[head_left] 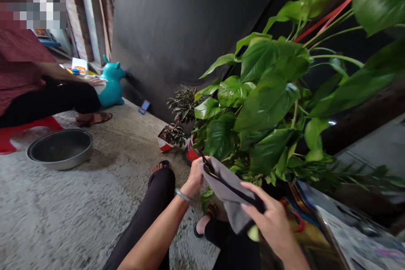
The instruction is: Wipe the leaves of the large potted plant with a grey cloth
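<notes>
My left hand [196, 175], with a bangle at its wrist, is closed on the far end of a grey cloth pouch [226, 183] with a black-edged opening. My right hand [268, 213] grips the pouch's near end, thumb and fingers on either side of the black edge. The pouch hangs slanted above my knees, and what is inside it cannot be made out. Below my right hand shows a small pale yellow-green bit [253, 233], its kind unclear. Large green leaves [268, 101] rise just beyond the pouch.
A wide metal basin [60, 149] stands on the rough concrete floor [63, 211]. At left a seated person [25, 67] rests a hand by a turquoise animal toy [112, 84]. A small potted plant [166, 145] and a phone-like object [144, 107] lie near the dark wall panel [177, 21].
</notes>
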### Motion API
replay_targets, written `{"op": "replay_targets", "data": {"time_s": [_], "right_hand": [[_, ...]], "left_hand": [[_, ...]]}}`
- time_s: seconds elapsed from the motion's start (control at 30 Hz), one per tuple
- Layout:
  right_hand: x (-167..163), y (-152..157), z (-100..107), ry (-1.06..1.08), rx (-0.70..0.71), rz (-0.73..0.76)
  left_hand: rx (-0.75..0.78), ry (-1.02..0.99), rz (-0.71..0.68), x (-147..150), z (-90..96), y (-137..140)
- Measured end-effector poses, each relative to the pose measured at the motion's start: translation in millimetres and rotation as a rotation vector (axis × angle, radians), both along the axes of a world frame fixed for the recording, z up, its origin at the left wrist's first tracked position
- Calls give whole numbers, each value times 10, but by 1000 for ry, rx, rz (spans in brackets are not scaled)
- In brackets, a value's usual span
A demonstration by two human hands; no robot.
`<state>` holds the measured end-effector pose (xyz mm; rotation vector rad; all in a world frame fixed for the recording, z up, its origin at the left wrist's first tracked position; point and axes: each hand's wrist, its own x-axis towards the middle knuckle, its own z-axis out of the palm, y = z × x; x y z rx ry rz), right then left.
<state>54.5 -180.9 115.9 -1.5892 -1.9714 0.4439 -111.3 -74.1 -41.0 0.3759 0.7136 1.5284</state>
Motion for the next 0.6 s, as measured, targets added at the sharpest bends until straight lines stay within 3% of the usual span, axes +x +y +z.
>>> {"op": "replay_targets", "data": {"time_s": [0.07, 0.13, 0.2, 0.23, 0.33, 0.43, 0.5, 0.6], "right_hand": [[213, -66, 206, -18, 79, -163], [270, 62, 370, -14, 291, -328], [154, 302, 385, 42, 473, -385], [52, 418, 325, 74, 497, -354], [-240, 549, -32, 99, 276, -122], [-234, 304, -322, 80, -23, 25], [-18, 71, -314, 87, -107, -1], [482, -211, -50, 103, -53, -189]], "left_hand": [[10, 19, -43, -3, 28, -1], [-9, 1, -82, 18, 81, -21], [-22, -5, -100, 53, 129, -48], [-24, -5, -100, 70, 142, -60], [-23, 6, -85, 86, 115, -70], [-22, 22, -8, 44, 32, -43], [-12, 15, 10, 4, -7, -17], [-3, -12, -48, -45, -17, 24]]}}
